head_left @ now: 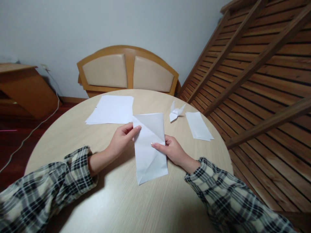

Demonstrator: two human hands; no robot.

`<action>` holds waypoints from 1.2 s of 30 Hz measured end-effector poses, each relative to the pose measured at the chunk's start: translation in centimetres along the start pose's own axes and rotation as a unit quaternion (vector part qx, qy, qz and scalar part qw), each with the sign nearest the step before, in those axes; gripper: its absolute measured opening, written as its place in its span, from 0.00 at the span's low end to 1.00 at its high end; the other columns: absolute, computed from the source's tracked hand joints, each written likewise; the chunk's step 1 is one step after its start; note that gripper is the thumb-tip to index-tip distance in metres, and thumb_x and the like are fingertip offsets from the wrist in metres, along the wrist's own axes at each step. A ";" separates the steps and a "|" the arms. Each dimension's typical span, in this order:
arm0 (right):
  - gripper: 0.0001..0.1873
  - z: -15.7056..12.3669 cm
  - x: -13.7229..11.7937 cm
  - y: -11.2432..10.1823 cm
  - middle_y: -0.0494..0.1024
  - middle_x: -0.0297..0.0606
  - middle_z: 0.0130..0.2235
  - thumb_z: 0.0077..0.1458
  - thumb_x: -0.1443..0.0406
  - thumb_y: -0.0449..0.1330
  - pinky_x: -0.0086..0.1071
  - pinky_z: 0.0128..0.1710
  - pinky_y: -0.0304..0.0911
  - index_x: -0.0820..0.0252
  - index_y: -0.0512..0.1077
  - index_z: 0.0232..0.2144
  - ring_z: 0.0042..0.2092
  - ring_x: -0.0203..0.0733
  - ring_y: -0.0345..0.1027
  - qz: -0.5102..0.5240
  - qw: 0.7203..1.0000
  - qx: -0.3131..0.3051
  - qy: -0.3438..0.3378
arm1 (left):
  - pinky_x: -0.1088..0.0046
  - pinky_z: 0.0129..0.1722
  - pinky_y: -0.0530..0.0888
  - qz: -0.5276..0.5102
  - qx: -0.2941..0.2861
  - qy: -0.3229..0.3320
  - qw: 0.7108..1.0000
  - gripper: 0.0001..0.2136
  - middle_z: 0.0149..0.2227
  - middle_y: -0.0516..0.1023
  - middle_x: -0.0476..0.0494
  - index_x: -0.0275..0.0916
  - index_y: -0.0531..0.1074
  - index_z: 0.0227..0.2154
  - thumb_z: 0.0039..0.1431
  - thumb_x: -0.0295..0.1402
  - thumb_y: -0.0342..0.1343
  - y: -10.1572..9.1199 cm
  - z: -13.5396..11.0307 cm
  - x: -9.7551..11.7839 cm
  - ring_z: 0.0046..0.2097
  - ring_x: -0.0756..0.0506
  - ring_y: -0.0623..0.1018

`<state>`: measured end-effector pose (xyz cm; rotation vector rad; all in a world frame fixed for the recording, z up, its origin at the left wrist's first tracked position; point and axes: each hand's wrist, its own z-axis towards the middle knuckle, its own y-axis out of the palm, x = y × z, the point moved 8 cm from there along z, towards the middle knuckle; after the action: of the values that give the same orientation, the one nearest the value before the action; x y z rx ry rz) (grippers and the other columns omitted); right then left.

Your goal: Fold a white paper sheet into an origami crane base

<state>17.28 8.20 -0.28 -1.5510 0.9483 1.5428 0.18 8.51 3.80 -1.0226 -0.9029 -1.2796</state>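
Observation:
A folded sheet of white paper (150, 158), creased along diagonals, is held up over the middle of the round table. My left hand (123, 137) pinches its upper left edge, thumb on the front and fingers behind. On the right edge, about midway down, my right hand (173, 149) grips the same paper with the thumb laid across its front. The fingers behind the paper are partly hidden. Beyond my right hand stands a folded white paper crane (176, 112).
A stack of white paper sheets (111, 110) lies at the table's back left. Narrow white paper strips (198, 127) lie near the right edge of the round table (80, 142). Behind it stands a padded headboard (130, 69); a slatted wooden panel (257, 77) leans at right.

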 end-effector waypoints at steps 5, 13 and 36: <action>0.20 -0.2 0.1 0.3 0.80 0.42 0.37 0.47 0.55 0.68 0.34 0.34 0.68 0.64 0.76 0.37 0.35 0.41 0.73 -0.028 1.000 -0.010 0.003 | 0.77 0.23 0.61 -0.030 0.017 0.007 0.999 0.12 0.23 0.67 0.52 0.37 0.71 0.25 0.57 0.40 0.59 -0.6 0.3 0.0 0.25 0.52 0.64; 0.19 -0.1 0.1 0.4 0.80 0.43 0.39 0.47 0.56 0.68 0.36 0.37 0.68 0.64 0.76 0.38 0.38 0.42 0.74 -0.017 1.000 -0.016 0.005 | 0.77 0.20 0.58 0.029 0.057 0.056 0.996 0.18 0.19 0.62 0.54 0.38 0.64 0.17 0.56 0.39 0.60 -1.3 0.2 1.2 0.22 0.53 0.61; 0.20 0.1 -0.5 0.0 0.79 0.40 0.33 0.48 0.52 0.66 0.31 0.29 0.65 0.63 0.75 0.33 0.32 0.40 0.71 -0.053 0.996 0.074 -0.018 | 0.75 0.25 0.70 -0.100 0.010 -0.092 0.991 0.14 0.27 0.76 0.46 0.36 0.74 0.30 0.54 0.44 0.61 1.5 -0.8 -1.2 0.27 0.49 0.72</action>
<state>17.24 8.27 0.19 -1.4404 0.9239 1.3908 1.54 8.12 2.25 -1.0665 -1.1812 -1.3535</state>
